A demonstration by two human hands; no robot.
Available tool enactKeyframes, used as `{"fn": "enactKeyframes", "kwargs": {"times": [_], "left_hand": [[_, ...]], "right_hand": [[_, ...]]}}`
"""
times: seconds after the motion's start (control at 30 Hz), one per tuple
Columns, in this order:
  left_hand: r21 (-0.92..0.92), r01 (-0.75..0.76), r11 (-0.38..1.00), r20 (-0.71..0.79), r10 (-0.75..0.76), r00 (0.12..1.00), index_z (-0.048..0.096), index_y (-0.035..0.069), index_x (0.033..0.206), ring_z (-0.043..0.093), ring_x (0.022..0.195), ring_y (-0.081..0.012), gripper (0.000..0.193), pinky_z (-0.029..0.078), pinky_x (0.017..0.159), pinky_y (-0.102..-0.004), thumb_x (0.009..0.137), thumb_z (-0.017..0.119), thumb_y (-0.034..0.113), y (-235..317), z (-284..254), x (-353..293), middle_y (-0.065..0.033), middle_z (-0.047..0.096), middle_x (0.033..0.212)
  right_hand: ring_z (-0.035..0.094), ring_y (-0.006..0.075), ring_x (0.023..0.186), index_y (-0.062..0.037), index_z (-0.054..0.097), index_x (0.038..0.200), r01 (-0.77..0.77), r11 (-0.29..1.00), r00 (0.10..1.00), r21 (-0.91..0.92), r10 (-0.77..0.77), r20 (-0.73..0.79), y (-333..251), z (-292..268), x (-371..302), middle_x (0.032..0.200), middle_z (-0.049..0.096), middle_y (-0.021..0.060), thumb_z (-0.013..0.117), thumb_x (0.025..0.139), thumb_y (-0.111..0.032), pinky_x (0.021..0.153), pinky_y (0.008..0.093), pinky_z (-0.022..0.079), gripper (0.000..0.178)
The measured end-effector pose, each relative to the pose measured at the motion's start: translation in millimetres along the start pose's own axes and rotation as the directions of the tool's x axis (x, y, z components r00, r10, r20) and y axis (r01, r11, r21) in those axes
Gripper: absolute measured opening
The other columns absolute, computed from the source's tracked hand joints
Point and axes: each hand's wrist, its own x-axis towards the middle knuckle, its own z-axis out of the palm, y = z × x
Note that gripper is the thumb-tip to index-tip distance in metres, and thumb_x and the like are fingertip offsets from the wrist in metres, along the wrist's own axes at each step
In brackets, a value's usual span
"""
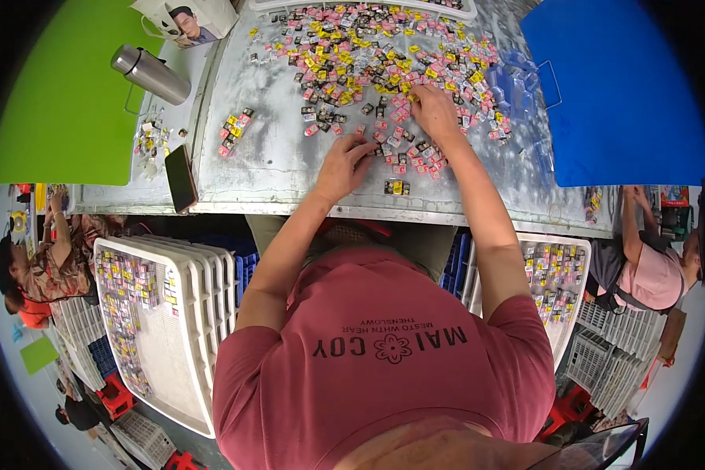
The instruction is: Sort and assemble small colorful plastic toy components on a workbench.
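Many small rectangular blocks (352, 59) in pink, yellow, black and white lie spread over the metal-topped table in front of me. My left hand (345, 167) rests low over the table at the near side of the spread. Its fingers are bent and drawn together, with the tips against a small dark block (378, 150); what lies between them is too small to make out. Farther in and to the right, my right hand (437, 113) reaches into the blocks, fingers pinched at a small yellow block (413, 98). A short joined row of blocks (397, 188) sits near the front edge.
Left on the table are a joined group of blocks (235, 131), a phone (181, 178), a steel flask (150, 74) and a bag (188, 19). Clear plastic trays (514, 86) lie right. White crates (168, 329) stand below on both sides. Other people work at left and right.
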Motion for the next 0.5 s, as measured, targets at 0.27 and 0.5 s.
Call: {"fn": "enactKeyframes", "kwargs": {"times": [0.27,0.5], "left_hand": [[0.114,-0.079,0.990,0.018,0.078,0.997,0.074,0.007,0.115,0.064,0.103,-0.0341,0.030,0.054,0.088,-0.0424,0.085,0.075,0.006,-2,-6,-6,-0.0131,0.066,0.113],[0.091,-0.081,0.993,-0.001,0.081,0.997,0.074,0.008,0.115,0.063,0.101,-0.0348,0.030,0.053,0.088,-0.0443,0.085,0.073,0.004,-7,-20,-19,-0.0122,0.066,0.115]], "right_hand": [[0.067,0.0356,0.093,-0.0067,0.073,0.100,-0.140,0.922,0.986,0.361,0.097,0.134,-64,-26,-30,0.094,0.069,0.0150,0.071,0.080,-0.011,0.083,0.0468,0.054,0.021],[0.068,0.0299,0.085,-0.0075,0.072,0.111,0.123,0.969,0.987,0.216,-0.143,0.077,-91,1,-68,0.096,0.067,0.0126,0.074,0.081,-0.012,0.074,0.0419,0.055,0.031]]}}
